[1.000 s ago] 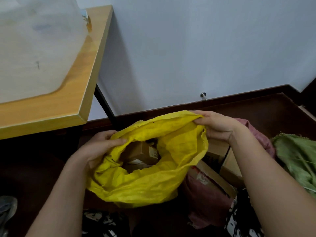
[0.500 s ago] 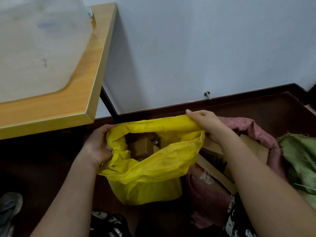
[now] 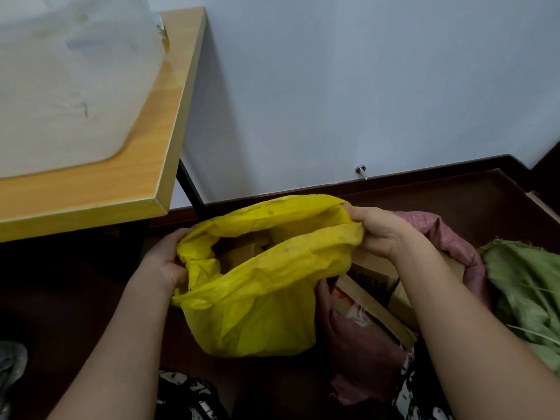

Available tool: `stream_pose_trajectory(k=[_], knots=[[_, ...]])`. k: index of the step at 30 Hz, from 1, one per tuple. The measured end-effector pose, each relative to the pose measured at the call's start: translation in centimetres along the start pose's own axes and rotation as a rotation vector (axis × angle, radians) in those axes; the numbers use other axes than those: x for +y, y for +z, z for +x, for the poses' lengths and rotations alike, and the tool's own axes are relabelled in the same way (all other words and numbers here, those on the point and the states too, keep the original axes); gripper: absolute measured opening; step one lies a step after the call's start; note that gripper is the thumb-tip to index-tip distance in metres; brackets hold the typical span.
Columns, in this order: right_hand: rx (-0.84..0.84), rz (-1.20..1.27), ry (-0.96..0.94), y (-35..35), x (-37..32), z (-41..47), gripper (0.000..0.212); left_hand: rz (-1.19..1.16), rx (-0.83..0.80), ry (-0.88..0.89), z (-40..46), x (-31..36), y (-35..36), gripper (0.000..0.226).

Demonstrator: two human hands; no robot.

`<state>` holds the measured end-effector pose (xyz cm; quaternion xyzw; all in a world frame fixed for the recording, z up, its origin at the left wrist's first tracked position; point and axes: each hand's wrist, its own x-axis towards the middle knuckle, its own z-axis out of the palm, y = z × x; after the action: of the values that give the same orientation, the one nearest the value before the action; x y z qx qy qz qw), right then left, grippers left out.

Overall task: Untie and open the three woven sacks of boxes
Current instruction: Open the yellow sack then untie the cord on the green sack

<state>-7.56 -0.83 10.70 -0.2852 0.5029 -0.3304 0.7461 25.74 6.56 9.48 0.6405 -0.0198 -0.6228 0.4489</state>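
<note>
On the dark floor by the wall, the yellow sack point(image 3: 257, 298) stands open between left hand point(image 3: 163, 262) and right hand point(image 3: 385, 231), each gripping its rolled rim — pulling harder could tip it, spilling boxes point(image 3: 242, 253).

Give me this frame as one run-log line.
left hand grips yellow sack rim | right hand grips rim | mouth open, boxes visible | pink sack open
</note>
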Motion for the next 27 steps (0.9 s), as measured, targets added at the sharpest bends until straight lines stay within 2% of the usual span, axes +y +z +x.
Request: stream_pose_trajectory(k=[3,6,8,10,12,14,16,19,22,24,27], knots=[[0.125,0.105,0.093,0.1,0.3,0.7,0.029,0.098,0.015,0.045,-0.3,0.1,0.4,0.016],[0.217,0.084,0.102,-0.1,0.6,0.8,0.028,0.212,0.202,0.452,-0.5,-0.3,0.0,0.021],[0.237,0.069,0.096,0.0,0.7,0.5,0.023,0.459,0.267,0.652,-1.7,-1.1,-0.4,0.029],[0.233,0.074,0.083,0.2,0.8,0.0,0.02,0.822,0.272,0.661,-3.0,-2.3,-0.8,0.053],[0.217,0.081,0.057,0.3,1.0,-0.5,0.021,0.989,0.26,0.521,-4.0,-3.5,-1.0,0.081],[0.188,0.091,0.032,0.2,1.2,-0.9,0.022,0.908,0.289,0.47,-4.3,-4.4,-0.9,0.089],[0.196,0.096,0.02,0.0,1.4,-1.2,0.02,0.747,0.314,0.467,-4.5,-4.9,-0.6,0.067],[0.261,0.113,0.088,-0.7,1.8,-1.4,0.022,0.295,0.196,0.349,-4.7,-5.1,-0.4,0.037],[0.274,0.188,0.131,-1.6,2.1,-1.4,0.025,-0.187,0.08,0.171,-4.5,-4.3,-1.1,0.04],[0.289,0.245,0.114,-1.9,2.2,-1.2,0.028,-0.43,0.061,0.095,-4.6,-3.8,-1.4,0.043],[0.335,0.288,0.088,-1.8,2.2,-0.7,0.025,-0.51,0.066,0.12,-5.1,-3.7,-0.9,0.041]])
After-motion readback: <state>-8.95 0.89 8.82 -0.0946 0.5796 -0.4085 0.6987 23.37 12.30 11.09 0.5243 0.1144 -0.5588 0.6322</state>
